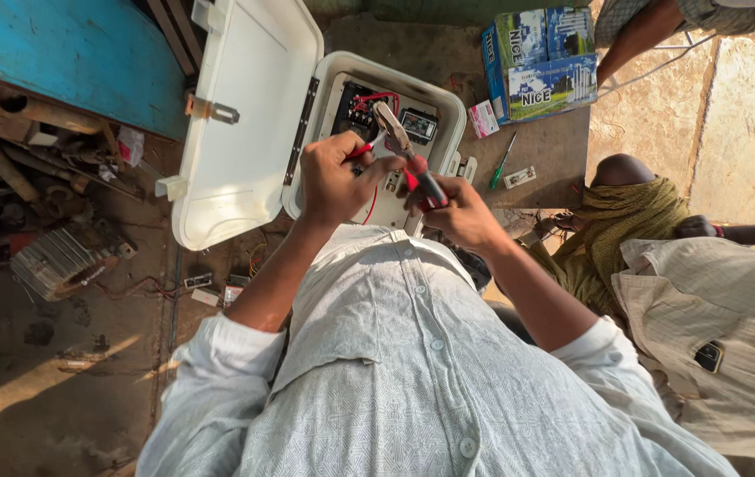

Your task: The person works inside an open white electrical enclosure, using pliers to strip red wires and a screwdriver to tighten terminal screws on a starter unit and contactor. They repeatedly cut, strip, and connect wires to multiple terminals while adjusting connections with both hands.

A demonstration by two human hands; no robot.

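A white plastic electrical box (448,102) lies open on a brown table, its lid (245,115) swung out to the left. Inside are black parts and red wires (375,97). My right hand (457,212) grips pliers with red and black handles (408,159), whose jaws point into the box. My left hand (335,177) is closed on a red wire just left of the pliers' jaws, over the box's lower part.
A green screwdriver (503,161), a small white part (519,177) and a blue-green carton (541,57) lie on the table to the right. Another person in a yellow-green cloth (625,216) sits at right. Scrap metal and wood (50,247) litter the floor at left.
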